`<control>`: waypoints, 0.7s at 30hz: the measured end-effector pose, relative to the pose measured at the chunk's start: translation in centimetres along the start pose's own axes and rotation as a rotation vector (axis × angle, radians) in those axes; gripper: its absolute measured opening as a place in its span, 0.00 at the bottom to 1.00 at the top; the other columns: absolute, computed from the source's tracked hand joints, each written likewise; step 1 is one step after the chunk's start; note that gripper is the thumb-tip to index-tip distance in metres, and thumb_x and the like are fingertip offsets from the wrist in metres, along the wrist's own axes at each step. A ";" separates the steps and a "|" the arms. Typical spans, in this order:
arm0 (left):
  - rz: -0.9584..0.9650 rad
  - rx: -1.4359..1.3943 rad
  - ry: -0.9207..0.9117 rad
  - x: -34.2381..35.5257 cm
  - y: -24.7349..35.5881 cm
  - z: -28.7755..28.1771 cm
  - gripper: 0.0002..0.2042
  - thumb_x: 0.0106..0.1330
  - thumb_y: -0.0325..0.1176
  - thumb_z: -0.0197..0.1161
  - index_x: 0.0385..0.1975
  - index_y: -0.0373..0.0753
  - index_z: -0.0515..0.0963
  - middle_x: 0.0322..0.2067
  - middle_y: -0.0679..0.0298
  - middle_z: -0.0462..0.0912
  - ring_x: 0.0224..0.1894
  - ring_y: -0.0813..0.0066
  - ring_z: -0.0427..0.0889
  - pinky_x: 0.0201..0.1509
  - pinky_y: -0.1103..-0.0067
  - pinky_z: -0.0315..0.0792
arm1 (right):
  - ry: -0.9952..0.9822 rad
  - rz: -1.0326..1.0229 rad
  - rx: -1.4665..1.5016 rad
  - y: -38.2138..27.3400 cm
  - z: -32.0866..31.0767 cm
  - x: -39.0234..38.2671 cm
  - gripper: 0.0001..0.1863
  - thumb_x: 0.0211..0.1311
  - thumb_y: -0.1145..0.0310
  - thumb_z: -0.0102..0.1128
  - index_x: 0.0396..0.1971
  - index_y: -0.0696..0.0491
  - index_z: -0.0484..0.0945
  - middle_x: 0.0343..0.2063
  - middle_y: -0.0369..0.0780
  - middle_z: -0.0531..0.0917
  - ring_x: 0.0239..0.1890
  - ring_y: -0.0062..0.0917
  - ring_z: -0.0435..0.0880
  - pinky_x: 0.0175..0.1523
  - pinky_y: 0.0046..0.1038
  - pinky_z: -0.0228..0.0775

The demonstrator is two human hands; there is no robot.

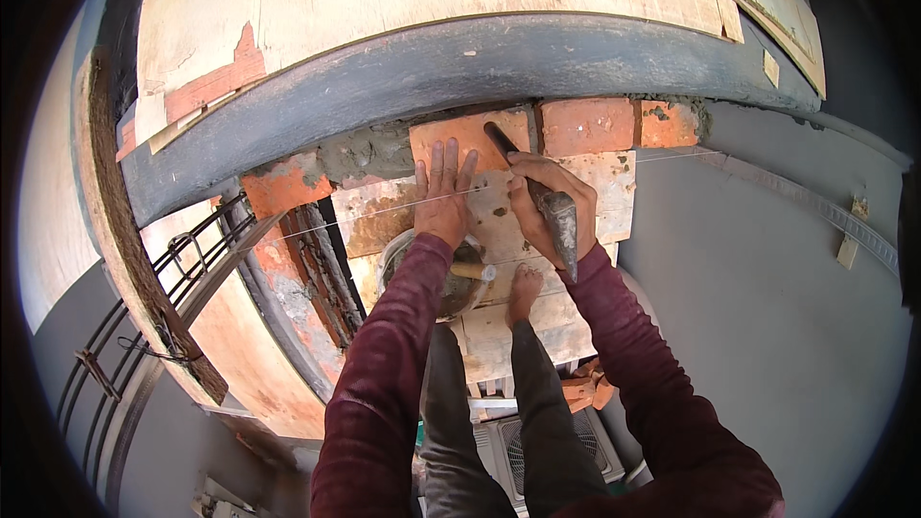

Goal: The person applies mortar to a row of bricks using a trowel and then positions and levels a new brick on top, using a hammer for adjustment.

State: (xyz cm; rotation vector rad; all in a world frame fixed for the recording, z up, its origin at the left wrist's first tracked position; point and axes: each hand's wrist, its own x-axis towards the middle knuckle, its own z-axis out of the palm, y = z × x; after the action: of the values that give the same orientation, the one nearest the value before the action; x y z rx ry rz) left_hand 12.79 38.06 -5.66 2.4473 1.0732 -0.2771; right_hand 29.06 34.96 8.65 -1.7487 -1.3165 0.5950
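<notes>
My left hand lies with its fingers outstretched on an orange brick in the wall's top course. Held in my right hand is a trowel, its mortar-smeared blade pointing back toward me. The dark handle end of the trowel meets the top of the brick or hovers just over it. Wet grey mortar covers the course to the left of this brick. On its right sit two more bricks. A thin white string runs across, by my left wrist.
Below my hands are wooden boards, with my bare foot on them. A bucket holds mortar and a wooden-handled tool. Steel bars and an upright timber stand left; a grey beam spans beyond the bricks.
</notes>
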 end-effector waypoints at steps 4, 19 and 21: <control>-0.014 -0.029 -0.028 0.2 0.1 0.0 0.44 0.59 0.29 0.60 0.77 0.50 0.47 0.78 0.56 0.40 0.80 0.54 0.35 0.79 0.53 0.35 | 0.023 -0.058 0.025 -0.8 -0.1 -0.4 0.06 0.63 0.80 0.61 0.39 0.61 0.80 0.42 0.49 0.86 0.36 0.26 0.88 0.41 0.25 0.80; 0.018 -0.063 0.050 0.0 -0.8 0.8 0.44 0.59 0.24 0.60 0.77 0.54 0.49 0.78 0.58 0.40 0.80 0.56 0.37 0.80 0.55 0.37 | -0.029 -0.005 0.056 0.3 0.8 -0.5 0.05 0.66 0.77 0.59 0.38 0.62 0.79 0.42 0.49 0.86 0.34 0.26 0.88 0.40 0.25 0.81; 0.021 -0.048 0.080 0.3 -1.2 0.9 0.44 0.59 0.24 0.60 0.77 0.54 0.49 0.78 0.58 0.41 0.80 0.56 0.37 0.80 0.56 0.38 | -0.055 -0.020 0.025 0.6 1.0 -0.6 0.05 0.67 0.77 0.58 0.39 0.62 0.79 0.42 0.50 0.85 0.36 0.27 0.89 0.42 0.25 0.82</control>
State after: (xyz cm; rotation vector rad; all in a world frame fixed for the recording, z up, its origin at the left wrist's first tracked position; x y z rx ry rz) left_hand 12.07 38.55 -6.96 2.4438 1.0740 -0.1465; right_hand 28.41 34.71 7.54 -1.7079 -1.3566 0.6495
